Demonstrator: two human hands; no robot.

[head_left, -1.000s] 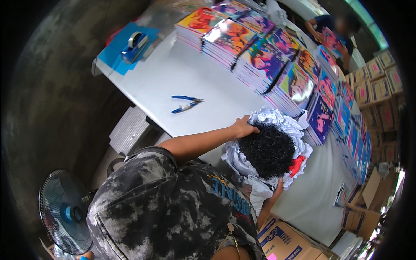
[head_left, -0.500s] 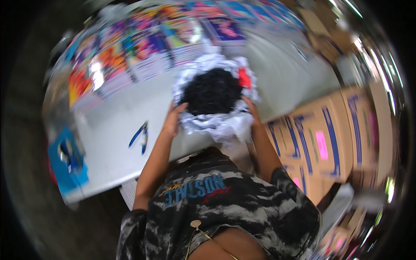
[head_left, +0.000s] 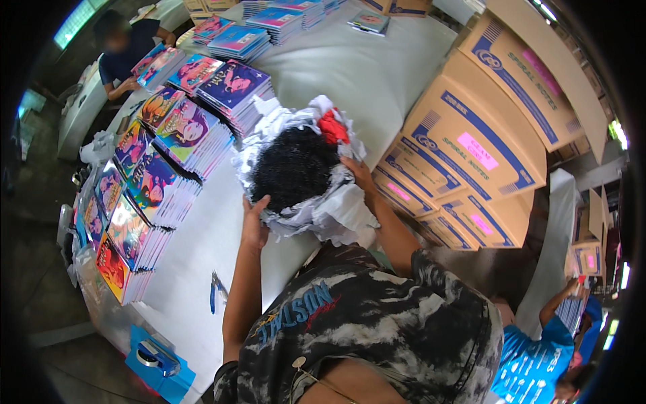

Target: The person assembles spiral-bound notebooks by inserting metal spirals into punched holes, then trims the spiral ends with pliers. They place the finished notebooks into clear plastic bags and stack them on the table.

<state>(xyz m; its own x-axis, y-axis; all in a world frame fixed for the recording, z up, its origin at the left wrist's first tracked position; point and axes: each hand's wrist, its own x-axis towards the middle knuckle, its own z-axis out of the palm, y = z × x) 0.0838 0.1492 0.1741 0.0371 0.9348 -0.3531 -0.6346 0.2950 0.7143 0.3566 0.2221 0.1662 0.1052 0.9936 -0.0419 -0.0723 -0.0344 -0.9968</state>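
Observation:
Between both hands is a round bundle of crumpled white material, which looks like cloth or paper. A dense mass of thin black wiry strands fills its middle, and a red crumpled piece shows at its far right edge. My left hand grips the near left side, thumb over the rim. On the right side, my right hand clasps the white material, its fingers partly hidden beneath. Whether the bundle rests on the table or is held above it, I cannot tell.
Stacks of colourful notebooks line the table's left and far side. Blue-handled pliers and a tape dispenser on blue sheet lie near left. Cardboard boxes are piled right. One person is far left, another lower right.
My view has turned, so the notebooks and pliers appear farther left and more boxes show. Both hands still hold the bundle, which sits lower and more left in the picture.

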